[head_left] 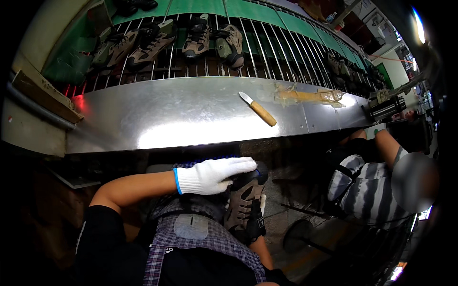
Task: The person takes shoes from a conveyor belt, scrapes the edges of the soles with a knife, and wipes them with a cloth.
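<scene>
A brown-and-black lace-up shoe (240, 206) is held over my lap, its dark toe pointing toward the metal ledge. My left hand (214, 174), in a white knit glove with a blue cuff, lies across the toe end with its fingers stretched out together. From below, my right forearm (262, 251) reaches up behind the shoe. A strip of white, apparently my right hand (263, 204), shows along the shoe's right side and seems to support it; most of its fingers are hidden. On the ledge lies a short-bladed knife (257, 109) with a wooden handle, apart from both hands.
Beyond the shiny metal ledge (191, 112) runs a rack of metal rods (260, 45) over green material, carrying several similar shoes (196, 39). Brown tape (310, 97) sticks to the ledge. At the right sits another person in a striped shirt (377, 190). A cardboard piece (45, 97) stands at left.
</scene>
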Available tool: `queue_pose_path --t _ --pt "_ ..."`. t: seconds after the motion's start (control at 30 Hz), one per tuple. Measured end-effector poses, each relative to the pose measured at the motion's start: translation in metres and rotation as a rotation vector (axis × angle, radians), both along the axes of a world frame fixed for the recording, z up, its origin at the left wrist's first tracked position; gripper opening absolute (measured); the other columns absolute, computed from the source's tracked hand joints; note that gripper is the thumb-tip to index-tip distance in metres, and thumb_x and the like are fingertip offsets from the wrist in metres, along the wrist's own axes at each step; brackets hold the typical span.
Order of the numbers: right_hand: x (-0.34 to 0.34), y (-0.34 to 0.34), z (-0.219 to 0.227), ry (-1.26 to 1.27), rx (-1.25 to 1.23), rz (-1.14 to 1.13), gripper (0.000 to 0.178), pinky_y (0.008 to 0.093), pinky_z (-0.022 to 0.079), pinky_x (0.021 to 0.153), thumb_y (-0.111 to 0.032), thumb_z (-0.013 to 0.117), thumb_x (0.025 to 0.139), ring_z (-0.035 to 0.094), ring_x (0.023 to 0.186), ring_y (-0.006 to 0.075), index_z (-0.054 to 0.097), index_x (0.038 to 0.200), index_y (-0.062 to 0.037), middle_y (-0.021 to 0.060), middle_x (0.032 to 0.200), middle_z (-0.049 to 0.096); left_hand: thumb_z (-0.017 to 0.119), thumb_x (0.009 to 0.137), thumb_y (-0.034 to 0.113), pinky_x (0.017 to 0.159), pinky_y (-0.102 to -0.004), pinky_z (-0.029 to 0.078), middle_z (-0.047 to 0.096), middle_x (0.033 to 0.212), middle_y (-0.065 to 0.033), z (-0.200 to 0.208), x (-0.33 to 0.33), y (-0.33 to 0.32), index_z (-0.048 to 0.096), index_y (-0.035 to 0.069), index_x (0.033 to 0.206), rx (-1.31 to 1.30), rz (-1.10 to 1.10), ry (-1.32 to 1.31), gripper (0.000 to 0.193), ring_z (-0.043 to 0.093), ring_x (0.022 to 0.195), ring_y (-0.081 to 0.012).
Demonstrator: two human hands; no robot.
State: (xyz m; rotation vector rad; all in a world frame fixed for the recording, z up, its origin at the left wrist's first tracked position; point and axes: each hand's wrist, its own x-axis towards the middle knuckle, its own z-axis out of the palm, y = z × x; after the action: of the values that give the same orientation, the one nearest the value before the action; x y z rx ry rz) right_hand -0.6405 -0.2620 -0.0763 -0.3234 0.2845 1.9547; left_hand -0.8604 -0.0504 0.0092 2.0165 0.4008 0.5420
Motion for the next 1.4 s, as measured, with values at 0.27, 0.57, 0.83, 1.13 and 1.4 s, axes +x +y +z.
queue_pose_path --t 0.27,0.57,0.83,1.13,1.4 --pt "0.003 0.006 -0.01 -0.46 -0.111 0.008 0.094 0.0553 0.055 0.111 -0.081 0.036 0.104 0.063 0.134 0.0379 0.048 0.164 -0.0094 0.0207 0.154 0.06 0.068 0.09 0.0 0.111 -0.0391 0.06 0.06 0.156 -0.0177 -0.008 -0.002 -0.005 0.056 0.014 0.158 0.012 0.165 -0.051 0.07 0.068 0.133 -0.0351" --pt "-0.005 0.024 -0.025 -0.556 -0.082 0.053 0.101 0.0565 0.057 0.107 -0.087 0.035 0.1 0.064 0.131 0.0396 0.048 0.163 -0.0082 0.0235 0.15 0.062 0.064 0.085 -0.009 0.102 -0.0392 0.064 0.076 0.132 -0.0217 0.016 -0.009 0.023 0.074 0.0 0.134 0.193 0.347 -0.252 0.051 0.078 0.115 -0.0361" --pt "-0.015 0.018 -0.029 -0.589 -0.112 0.084 0.108 0.0576 0.059 0.104 -0.091 0.034 0.096 0.065 0.128 0.0412 0.048 0.162 -0.0071 0.0259 0.147 0.063 0.06 0.09 -0.011 0.107 -0.0377 0.06 0.079 0.13 -0.0185 -0.007 -0.018 0.034 0.079 -0.001 0.126 -0.147 0.364 -0.518 0.041 0.077 0.12 -0.029" --pt "-0.024 0.014 -0.032 -0.624 -0.13 0.085 0.116 0.0588 0.061 0.1 -0.097 0.033 0.091 0.066 0.124 0.043 0.048 0.161 -0.0059 0.0286 0.144 0.064 0.066 0.093 -0.004 0.119 -0.0435 0.053 0.071 0.145 -0.0217 0.027 -0.037 0.029 0.067 -0.001 0.147 -0.114 0.148 -0.271 0.054 0.069 0.135 -0.0328" --pt "-0.022 0.011 -0.041 -0.72 -0.138 0.075 0.123 0.0598 0.062 0.097 -0.102 0.031 0.087 0.068 0.121 0.0445 0.049 0.16 -0.0048 0.0311 0.141 0.065 0.062 0.091 -0.005 0.128 -0.0423 0.042 0.06 0.159 -0.0206 0.024 -0.031 0.038 0.058 0.001 0.157 -0.193 0.026 -0.286 0.066 0.056 0.15 -0.0302"
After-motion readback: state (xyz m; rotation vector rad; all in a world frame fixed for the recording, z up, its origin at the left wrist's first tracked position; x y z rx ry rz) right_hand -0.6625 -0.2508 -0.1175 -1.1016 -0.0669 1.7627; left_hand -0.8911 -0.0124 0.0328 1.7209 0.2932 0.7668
